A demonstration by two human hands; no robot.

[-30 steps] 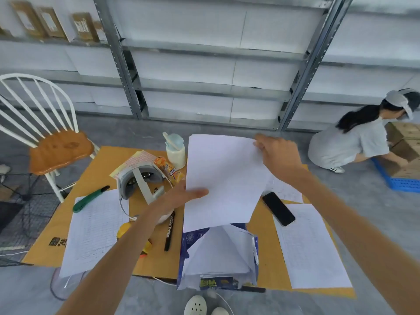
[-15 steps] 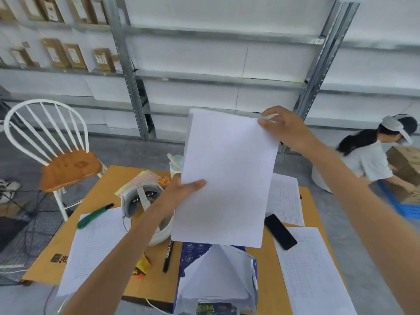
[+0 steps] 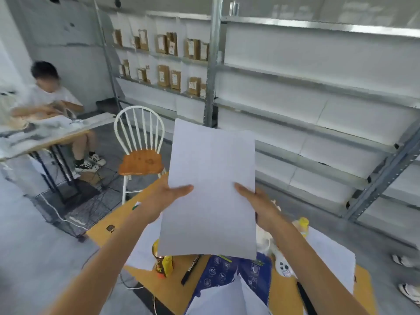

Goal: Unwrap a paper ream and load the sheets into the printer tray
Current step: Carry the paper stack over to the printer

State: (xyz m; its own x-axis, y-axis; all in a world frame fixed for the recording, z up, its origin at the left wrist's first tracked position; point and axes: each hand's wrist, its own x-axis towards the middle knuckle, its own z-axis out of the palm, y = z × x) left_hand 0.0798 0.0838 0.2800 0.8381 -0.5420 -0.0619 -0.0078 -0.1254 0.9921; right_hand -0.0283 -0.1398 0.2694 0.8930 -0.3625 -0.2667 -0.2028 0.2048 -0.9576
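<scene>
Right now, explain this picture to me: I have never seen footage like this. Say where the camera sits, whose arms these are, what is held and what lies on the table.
There is no machine here. The camera sits on a person's head and looks forward and down, so the two bare arms are the wearer's own. The left hand and right hand hold a stack of white sheets upright by its sides, above the table. On the table lie the torn blue ream wrapper, a black marker, an orange packet and loose papers. Behind stand a white chair and metal shelves; another person sits at the left. No printer shows.
</scene>
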